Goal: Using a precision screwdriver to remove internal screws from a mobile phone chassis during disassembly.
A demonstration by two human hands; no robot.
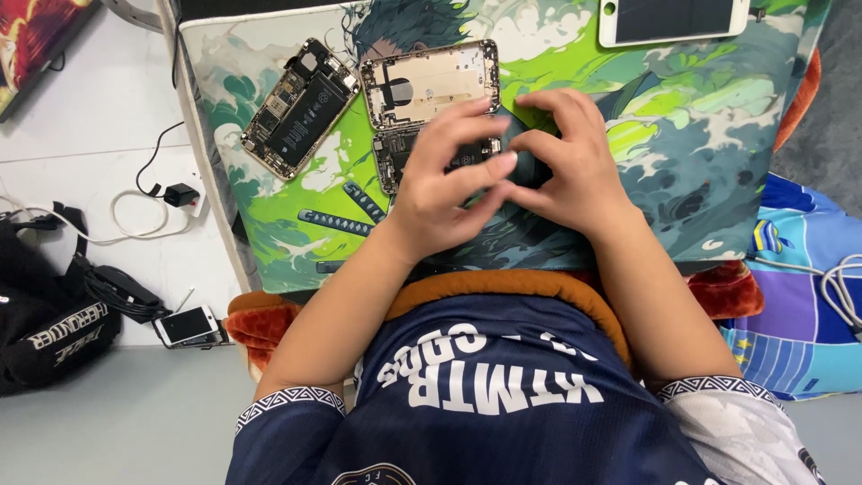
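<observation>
My left hand (444, 175) and my right hand (566, 157) meet over the middle of a green illustrated desk mat (682, 135). The fingertips of both hands pinch together around something small and dark that the fingers hide. Under them lies an opened phone body (400, 157) with its dark battery showing. Just beyond it sits an empty gold phone rear housing (429, 83). To the left lies another opened gold phone (299, 106) with a black battery.
A white phone screen panel (673, 20) lies at the mat's far right edge. On the floor at left are a small phone (187, 325), a black charger with cable (180, 194) and a black bag (54, 328). White cables (840, 287) lie on a colourful cloth at right.
</observation>
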